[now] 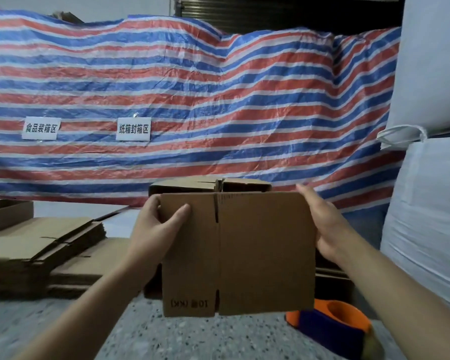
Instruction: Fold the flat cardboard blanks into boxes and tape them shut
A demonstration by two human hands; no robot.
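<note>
I hold a flat brown cardboard blank upright in front of me, its printed text upside down near the lower edge. My left hand grips its upper left edge, thumb on the near face and fingers curled behind. My right hand lies along the upper right edge, fingers running up the side; how it grips is partly hidden. An orange and purple tape dispenser lies on the speckled floor at lower right, just below the blank.
Stacks of flat cardboard blanks lie on the left. Folded boxes stand behind the held blank. A red, white and blue striped tarp hangs across the back. Large white sacks rise on the right.
</note>
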